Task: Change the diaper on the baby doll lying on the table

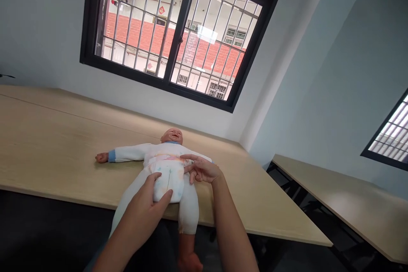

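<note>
A baby doll (188, 208) in white clothes with blue cuffs lies on its back, its head toward the window and its legs over the table's front edge. On its lower body is a white diaper (168, 182) with a coloured waistband and a line down the front. My left hand (149, 197) grips the lower part of the diaper, with the thumb and a finger on either side of its front. At the diaper's right side, my right hand (200, 170) has its fingers apart, the index finger reaching to the waistband.
The doll lies on a light wooden table (63, 148). Behind it stands a wall with a barred, black-framed window (178, 38). A second wooden table (344, 199) is at the right, with a gap between the tables. Another window (392, 136) is at the far right.
</note>
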### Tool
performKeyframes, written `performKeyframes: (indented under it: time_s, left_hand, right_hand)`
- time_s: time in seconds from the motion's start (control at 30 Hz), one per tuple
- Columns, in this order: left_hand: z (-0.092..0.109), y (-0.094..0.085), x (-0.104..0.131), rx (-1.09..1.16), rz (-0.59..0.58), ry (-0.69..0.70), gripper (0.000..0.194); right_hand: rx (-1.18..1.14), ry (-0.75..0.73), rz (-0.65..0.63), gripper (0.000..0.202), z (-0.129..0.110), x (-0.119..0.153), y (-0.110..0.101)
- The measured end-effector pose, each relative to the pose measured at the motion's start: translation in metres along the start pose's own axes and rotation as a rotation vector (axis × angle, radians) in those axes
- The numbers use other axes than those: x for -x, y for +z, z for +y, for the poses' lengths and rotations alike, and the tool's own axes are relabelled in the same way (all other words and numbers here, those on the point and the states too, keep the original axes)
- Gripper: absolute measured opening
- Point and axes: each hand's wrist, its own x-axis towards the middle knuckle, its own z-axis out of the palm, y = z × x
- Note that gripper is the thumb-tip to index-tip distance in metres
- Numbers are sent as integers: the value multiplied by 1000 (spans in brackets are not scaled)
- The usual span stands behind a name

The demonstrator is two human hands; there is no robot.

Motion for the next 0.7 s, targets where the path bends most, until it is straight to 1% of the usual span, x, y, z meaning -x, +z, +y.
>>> performKeyframes:
  time_s: [0.13,0.23,0.3,0.37,0.47,0.53,0.63,0.7]
  left_hand:
    - [-9,-1,-9,38,-25,47,58]
    - [-8,-4,-10,23,-57,71,57]
    - [-5,-8,-9,-13,-88,61,57]
    - [-5,-11,-8,-38,-109,59,56]
    - [-10,-15,-6,-51,-103,57,52]
    - [-14,-17,-6,-67,-54,57,49]
    - [-16,-18,-5,-66,28,66,45]
    - [-15,-17,-6,-44,42,53,46]
  right_hand:
    - [-16,19,-55,76,2,-5,1]
    - [5,19,-31,73,-1,-6,11]
    - [60,24,45,67,-3,-5,20]
    - [137,38,158,60,-2,-3,31]
    - [212,44,309,54,5,-1,43]
    - [212,33,361,50,9,0,48]
    - [178,38,402,44,12,-3,50]
    - [153,58,418,42,12,-6,50]
